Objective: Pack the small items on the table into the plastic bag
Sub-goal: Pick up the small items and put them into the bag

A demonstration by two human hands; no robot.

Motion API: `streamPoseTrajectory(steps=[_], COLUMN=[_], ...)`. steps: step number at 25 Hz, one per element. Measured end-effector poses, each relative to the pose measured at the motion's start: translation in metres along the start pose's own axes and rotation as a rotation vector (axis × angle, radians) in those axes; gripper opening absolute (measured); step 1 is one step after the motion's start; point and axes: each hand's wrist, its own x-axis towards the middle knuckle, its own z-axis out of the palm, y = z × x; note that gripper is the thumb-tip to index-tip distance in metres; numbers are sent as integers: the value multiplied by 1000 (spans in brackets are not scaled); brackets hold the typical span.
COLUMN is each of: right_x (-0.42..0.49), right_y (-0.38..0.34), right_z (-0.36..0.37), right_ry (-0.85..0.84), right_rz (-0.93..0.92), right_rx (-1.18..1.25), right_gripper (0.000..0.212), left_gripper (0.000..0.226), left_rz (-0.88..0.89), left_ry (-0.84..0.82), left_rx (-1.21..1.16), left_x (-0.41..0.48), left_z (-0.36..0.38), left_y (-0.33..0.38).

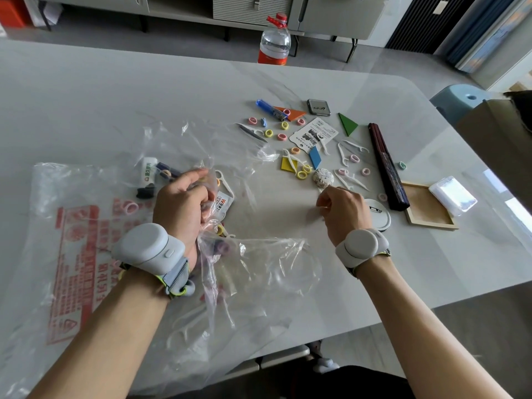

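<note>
Head view: left fingers clench the plastic bag at its mouth, several small items already inside beside them. Right fingers curl; whether they hold anything, I cannot tell. Beyond them many rings and floss picks lie on the surface; seemingly under half is packed.

The plastic bag is clear and crumpled, with red print, and lies flat at the near left with its mouth opening to the right. Inside it show a pink ring, a white tube and dark pieces. To the far right lie scattered pastel rings, white floss picks, a blue lighter, an orange triangle, a green triangle and a speckled ball.
</note>
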Motion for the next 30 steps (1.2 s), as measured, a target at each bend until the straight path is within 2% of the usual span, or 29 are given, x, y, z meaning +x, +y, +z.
streamPoseTrajectory(steps=[2, 5, 7, 11, 18, 23, 30], right_x=[2, 6, 6, 5, 6, -2, -8], right_y=[10, 20, 18, 7, -13, -26, -38], right_z=[-5, -13, -15, -19, -10, -8, -11], right_ry=[28, -1, -23, -90, -249, -306, -307], right_rz=[65, 244, 270, 234, 96, -88, -142], right_rx=[-4, 1, -25, -75, -60, -108, -113], right_gripper=[24, 46, 43, 26, 15, 11, 17], left_gripper=[48, 47, 48, 48, 48, 47, 48], left_rz=[2, -1, -9, -25, -29, -23, -21], left_ry=[-4, -2, -3, -4, -2, -7, -5], left_rx=[7, 15, 13, 3, 6, 11, 6], left_x=[1, 0, 0, 1, -3, -2, 0], left_z=[0, 0, 1, 1, 2, 2, 2], left_y=[-1, -2, -3, -5, -2, -1, -4])
